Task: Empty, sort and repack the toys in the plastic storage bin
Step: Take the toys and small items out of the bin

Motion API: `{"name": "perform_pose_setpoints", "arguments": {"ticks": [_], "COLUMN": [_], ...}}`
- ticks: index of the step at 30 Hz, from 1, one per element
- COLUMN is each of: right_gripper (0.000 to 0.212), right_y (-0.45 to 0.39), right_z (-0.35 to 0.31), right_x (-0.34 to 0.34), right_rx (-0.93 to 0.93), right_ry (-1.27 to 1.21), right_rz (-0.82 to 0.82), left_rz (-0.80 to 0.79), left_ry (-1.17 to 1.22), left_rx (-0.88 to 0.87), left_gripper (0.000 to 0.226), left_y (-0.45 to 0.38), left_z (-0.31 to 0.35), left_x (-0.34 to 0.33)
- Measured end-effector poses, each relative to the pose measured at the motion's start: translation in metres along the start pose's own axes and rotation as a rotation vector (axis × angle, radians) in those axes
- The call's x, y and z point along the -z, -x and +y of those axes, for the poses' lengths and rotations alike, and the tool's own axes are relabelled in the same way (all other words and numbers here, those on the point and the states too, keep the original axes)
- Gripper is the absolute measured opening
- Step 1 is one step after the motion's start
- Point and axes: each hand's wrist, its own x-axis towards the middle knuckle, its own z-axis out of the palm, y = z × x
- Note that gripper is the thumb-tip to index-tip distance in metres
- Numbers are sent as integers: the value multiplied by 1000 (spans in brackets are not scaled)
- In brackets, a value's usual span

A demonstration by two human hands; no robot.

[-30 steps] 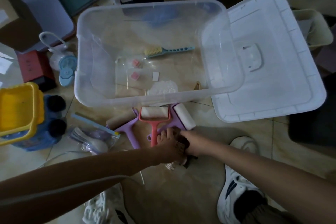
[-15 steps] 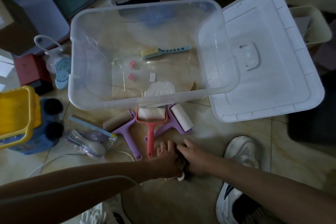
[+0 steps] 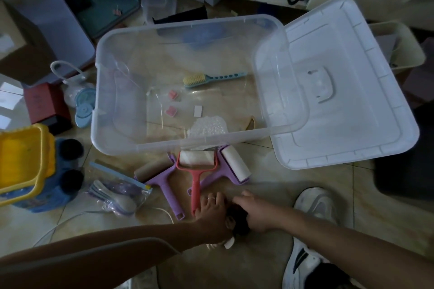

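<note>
The clear plastic storage bin stands on the tiled floor. It holds a teal brush, two pink squares, a white square and a piece of bubble wrap. Its white lid lies against its right side. In front of the bin lie a red roller and two purple rollers. Just below the roller handles, my left hand and my right hand grip a small dark toy between them; most of it is hidden.
A zip bag of spoons lies left of the rollers, and a yellow and blue toy truck stands at the far left. A blue bottle and a red box sit beside the bin. White shoes are at the right.
Both hands have drawn back toward me, away from the red roller's handle, keeping the dark toy between them. The rollers have stayed where they were.
</note>
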Motion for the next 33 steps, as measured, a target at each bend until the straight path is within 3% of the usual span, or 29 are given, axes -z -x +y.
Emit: {"name": "perform_pose_setpoints", "arguments": {"ticks": [2, 8, 11, 16, 21, 26, 29, 33], "right_gripper": [58, 59, 53, 40, 33, 55, 44, 35], "right_y": [-1, -6, -8, -6, -12, -20, -23, -22], "right_z": [4, 5, 4, -3, -17, -14, -15, -23], "right_x": [12, 23, 18, 8, 5, -3, 0, 7], "right_rx": [10, 80, 130, 72, 13, -26, -33, -44], "right_ry": [46, 221, 384, 431, 574, 227, 140, 327], "right_rz": [-86, -114, -122, -145, -97, 108, 241, 147], "left_rz": [2, -38, 12, 29, 30, 47, 80, 79], "left_ry": [-14, -94, -136, -152, -145, -77, -89, -103], "left_rx": [-3, -8, -40, -152, -142, -169, -181, -172], "left_gripper": [85, 97, 92, 82, 84, 92, 98, 103], "left_y": [-1, -1, -3, -2, -5, -8, -11, -14], "left_z": [-1, 0, 1, 8, 8, 3, 2, 2], "left_x": [-1, -5, -7, 5, 6, 8, 12, 20]}}
